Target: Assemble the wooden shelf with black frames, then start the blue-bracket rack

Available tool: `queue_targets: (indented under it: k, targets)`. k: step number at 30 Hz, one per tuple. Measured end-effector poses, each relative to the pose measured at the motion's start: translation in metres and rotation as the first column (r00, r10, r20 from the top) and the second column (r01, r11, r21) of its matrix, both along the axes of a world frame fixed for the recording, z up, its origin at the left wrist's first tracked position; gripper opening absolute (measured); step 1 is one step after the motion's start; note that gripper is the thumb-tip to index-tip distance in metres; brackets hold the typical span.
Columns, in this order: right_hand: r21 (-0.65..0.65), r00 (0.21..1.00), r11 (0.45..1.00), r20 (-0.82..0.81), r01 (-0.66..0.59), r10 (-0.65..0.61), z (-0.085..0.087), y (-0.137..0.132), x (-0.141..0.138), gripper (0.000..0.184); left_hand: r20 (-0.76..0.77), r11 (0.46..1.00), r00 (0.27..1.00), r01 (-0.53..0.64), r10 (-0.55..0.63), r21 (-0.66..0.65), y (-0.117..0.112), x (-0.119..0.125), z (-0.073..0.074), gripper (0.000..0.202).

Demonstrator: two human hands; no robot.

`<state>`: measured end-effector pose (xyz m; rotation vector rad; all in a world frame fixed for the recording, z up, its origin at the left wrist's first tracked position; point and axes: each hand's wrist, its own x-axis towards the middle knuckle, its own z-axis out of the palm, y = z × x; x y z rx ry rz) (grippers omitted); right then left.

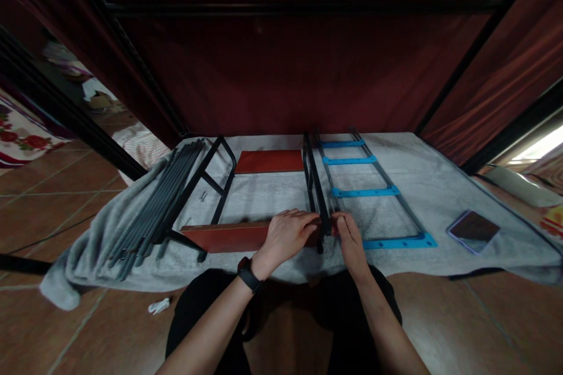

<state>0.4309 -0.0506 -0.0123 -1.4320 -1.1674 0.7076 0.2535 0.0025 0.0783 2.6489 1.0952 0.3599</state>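
While the left hand [290, 237], one dark wristwatch [250, 275] on its wrist, lies with bent fingers over the right end of the nearer red-brown board [233, 239], the right hand [349, 240] has its fingertips drawn close together at the outer side of a black metal side frame [318, 187]. Whether either grip is closed on anything cannot be told; the contact points are hidden. Side frames: two, the second black side frame [213, 183] standing at the board's other end. Boards: two; the farther red-brown board [269, 162] spans between the frames at the back. Right of these lies one ladder-like frame [365, 192], four blue crosspieces on thin rods. Left: one bundle of grey tubes [160, 202], overlapping, exact count unclear. Small metal fasteners [203, 195] lie near the second frame, too small to count. One smartphone [473, 231], far right. All rest on one grey blanket [268, 194]; beyond it hangs a dark red curtain [281, 70].
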Motion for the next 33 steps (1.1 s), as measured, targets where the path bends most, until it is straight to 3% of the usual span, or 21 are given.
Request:
queue_targets:
  k: [2,4,6,9,13,20,27,33]
  targets:
    - [-0.062,0.996,0.998,0.088,0.016,-0.010,-0.013,-0.001,0.003,0.027,-0.016,1.000,1.000,-0.004,0.004,-0.002,0.001,0.000,-0.001,0.029]
    - [-0.173,0.960,0.985,0.278,0.014,0.035,-0.028,-0.004,0.004,0.020,-0.028,1.000,1.000,-0.015,0.015,0.008,0.001,0.000,-0.003,0.030]
    - [-0.293,0.885,0.956,0.449,0.020,0.120,-0.040,-0.008,0.002,0.026,-0.035,1.000,0.999,-0.020,0.021,0.024,0.001,0.000,-0.004,0.032]
    - [-0.407,0.791,0.913,0.566,0.021,0.234,-0.048,-0.011,-0.003,0.037,-0.070,0.998,0.996,-0.047,0.050,0.045,0.000,0.000,-0.005,0.044]
    - [-0.473,0.757,0.881,0.582,0.019,0.296,-0.045,-0.008,-0.007,0.036,-0.159,0.999,0.987,-0.013,0.021,0.051,0.000,0.000,0.000,0.067]
    - [-0.458,0.752,0.889,0.582,-0.013,0.310,-0.038,-0.001,-0.002,0.023,-0.245,0.991,0.961,0.135,-0.130,0.004,0.007,0.008,0.006,0.069]
    - [-0.451,0.695,0.887,0.607,-0.097,0.385,-0.043,0.004,0.002,0.031,-0.190,0.992,0.974,0.113,-0.120,-0.049,0.011,0.010,0.003,0.066]
    - [-0.448,0.717,0.892,0.600,-0.066,0.354,-0.045,0.003,0.001,0.029,-0.198,0.996,0.976,0.078,-0.087,-0.052,0.009,0.011,0.004,0.067]
